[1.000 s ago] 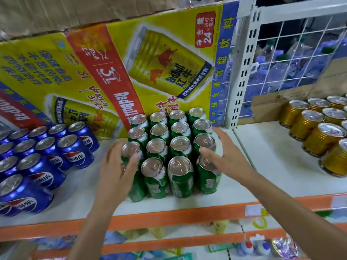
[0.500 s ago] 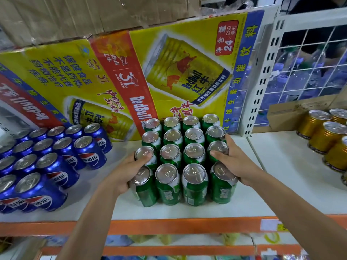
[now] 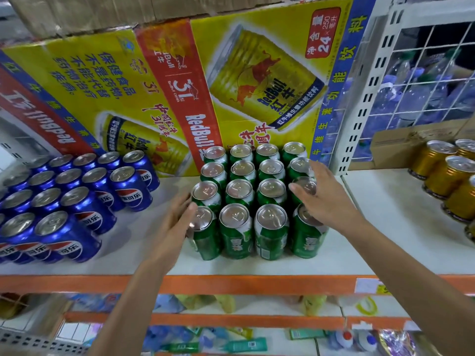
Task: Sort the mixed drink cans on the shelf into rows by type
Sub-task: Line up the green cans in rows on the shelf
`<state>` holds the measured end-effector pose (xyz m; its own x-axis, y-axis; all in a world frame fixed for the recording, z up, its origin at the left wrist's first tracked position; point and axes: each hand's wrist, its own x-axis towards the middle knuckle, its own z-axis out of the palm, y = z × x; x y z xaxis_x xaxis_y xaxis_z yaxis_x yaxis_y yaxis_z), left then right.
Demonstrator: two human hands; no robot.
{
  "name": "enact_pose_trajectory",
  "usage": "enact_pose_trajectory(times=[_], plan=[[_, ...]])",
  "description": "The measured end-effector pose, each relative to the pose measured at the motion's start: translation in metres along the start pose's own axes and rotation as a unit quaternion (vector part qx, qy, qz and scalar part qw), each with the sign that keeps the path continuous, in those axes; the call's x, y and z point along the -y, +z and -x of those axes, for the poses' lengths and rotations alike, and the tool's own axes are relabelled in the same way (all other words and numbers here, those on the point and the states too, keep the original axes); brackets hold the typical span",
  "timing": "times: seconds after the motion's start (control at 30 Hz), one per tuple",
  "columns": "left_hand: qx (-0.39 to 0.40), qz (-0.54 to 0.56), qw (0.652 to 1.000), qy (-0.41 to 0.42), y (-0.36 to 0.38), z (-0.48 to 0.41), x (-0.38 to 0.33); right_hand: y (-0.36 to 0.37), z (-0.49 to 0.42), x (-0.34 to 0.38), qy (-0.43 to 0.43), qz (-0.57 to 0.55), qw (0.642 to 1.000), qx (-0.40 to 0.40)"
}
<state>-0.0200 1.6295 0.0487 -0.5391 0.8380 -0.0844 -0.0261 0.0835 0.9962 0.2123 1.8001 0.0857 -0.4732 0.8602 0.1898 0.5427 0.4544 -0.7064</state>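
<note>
A tight block of green cans (image 3: 253,196) stands in several rows at the middle of the white shelf (image 3: 359,247). Blue Pepsi cans (image 3: 69,201) are grouped in rows at the left. Gold cans (image 3: 447,176) stand at the right. My left hand (image 3: 177,222) lies flat against the left side of the green block, fingers straight, touching the two front left cans. My right hand (image 3: 323,199) rests with spread fingers over the tops of the right column's front cans. Neither hand is closed around a can.
A yellow and red Red Bull carton (image 3: 205,80) leans behind the cans. A white perforated upright (image 3: 359,104) and wire grid (image 3: 431,68) divide off the right bay, with a cardboard box (image 3: 401,142) behind the gold cans. The orange shelf edge (image 3: 231,283) runs below.
My left hand has opened from gripping the front left green can and now lies flat against the block's side. My right hand stays on the right column. The view has shifted slightly.
</note>
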Motion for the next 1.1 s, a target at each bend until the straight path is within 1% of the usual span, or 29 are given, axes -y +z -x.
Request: enact_pose_trajectory(times=[0.07, 0.13, 0.17, 0.23, 0.33, 0.4, 0.5, 0.6, 0.67, 0.7, 0.8, 0.83, 0.9, 1.0, 1.1], plan=[[0.016, -0.063, 0.997, 0.030, -0.004, 0.016, 0.014, 0.005, 0.009, 0.015, -0.077, 0.054, 0.996, 0.012], [0.037, -0.114, 0.992, 0.048, -0.009, 0.022, 0.027, 0.015, 0.018, 0.037, -0.151, 0.058, 0.987, 0.022], [0.053, -0.129, 0.989, 0.040, -0.011, 0.021, 0.034, 0.022, 0.022, 0.047, -0.186, 0.055, 0.980, 0.033], [0.074, -0.157, 0.984, 0.030, -0.018, 0.020, 0.044, 0.040, 0.027, 0.067, -0.239, 0.054, 0.965, 0.090], [0.072, -0.192, 0.978, 0.026, -0.026, 0.012, 0.054, 0.066, 0.022, 0.088, -0.288, 0.080, 0.939, 0.171], [0.063, -0.218, 0.973, 0.030, -0.027, 0.009, 0.054, 0.077, 0.015, 0.089, -0.270, 0.103, 0.938, 0.192], [0.044, -0.221, 0.974, 0.033, -0.026, 0.009, 0.056, 0.081, 0.009, 0.083, -0.245, 0.111, 0.944, 0.191], [0.039, -0.228, 0.971, 0.056, -0.026, 0.008, 0.061, 0.083, 0.009, 0.082, -0.263, 0.112, 0.940, 0.187], [0.041, -0.255, 0.964, 0.067, -0.026, 0.008, 0.064, 0.083, 0.011, 0.083, -0.266, 0.114, 0.938, 0.191], [0.053, -0.260, 0.962, 0.063, -0.027, 0.007, 0.063, 0.083, 0.012, 0.083, -0.265, 0.115, 0.938, 0.193], [0.111, -0.194, 0.974, 0.038, -0.035, 0.004, 0.067, 0.082, 0.013, 0.084, -0.263, 0.107, 0.938, 0.197], [0.120, -0.189, 0.974, 0.033, -0.038, 0.004, 0.066, 0.082, 0.013, 0.083, -0.258, 0.101, 0.940, 0.198], [0.109, -0.200, 0.973, 0.038, -0.041, 0.006, 0.063, 0.081, 0.012, 0.082, -0.248, 0.087, 0.944, 0.198], [0.069, -0.203, 0.976, 0.045, -0.036, 0.008, 0.060, 0.080, 0.010, 0.080, -0.232, 0.075, 0.949, 0.202], [0.034, -0.201, 0.978, 0.050, -0.028, 0.008, 0.061, 0.081, 0.010, 0.080, -0.237, 0.081, 0.946, 0.206]])
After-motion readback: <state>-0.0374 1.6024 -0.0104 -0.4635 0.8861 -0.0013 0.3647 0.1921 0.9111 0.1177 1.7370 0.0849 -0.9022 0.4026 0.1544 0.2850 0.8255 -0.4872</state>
